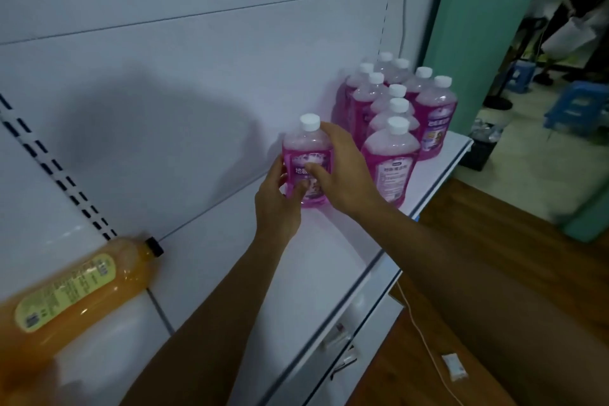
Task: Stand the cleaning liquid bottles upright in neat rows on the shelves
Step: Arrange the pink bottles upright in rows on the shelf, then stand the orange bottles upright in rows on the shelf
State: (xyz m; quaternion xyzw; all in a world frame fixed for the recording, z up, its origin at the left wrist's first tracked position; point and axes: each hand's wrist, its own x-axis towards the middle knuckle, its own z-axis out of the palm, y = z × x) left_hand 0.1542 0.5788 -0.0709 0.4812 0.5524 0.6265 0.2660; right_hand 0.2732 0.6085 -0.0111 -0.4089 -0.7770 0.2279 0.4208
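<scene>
The pink bottle (pixel 308 161) stands upright on the white shelf (pixel 333 260), gripped between your two hands: your left hand (pixel 278 201) wraps its lower left side and your right hand (pixel 342 171) curls round its right side and label. Just to its right stands a cluster of pink bottles (pixel 400 109), white-capped, in rows. An orange bottle (pixel 75 290) lies on its side, well apart at left.

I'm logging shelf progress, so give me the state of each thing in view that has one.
Held pink bottle: upright on the shelf, capped, gripped by both hands.
Left hand: curled round its lower part.
Right hand: wrapped round its side.
Pink bottle group: upright, capped, in rows.
Orange bottle: lying on its side, capped.
</scene>
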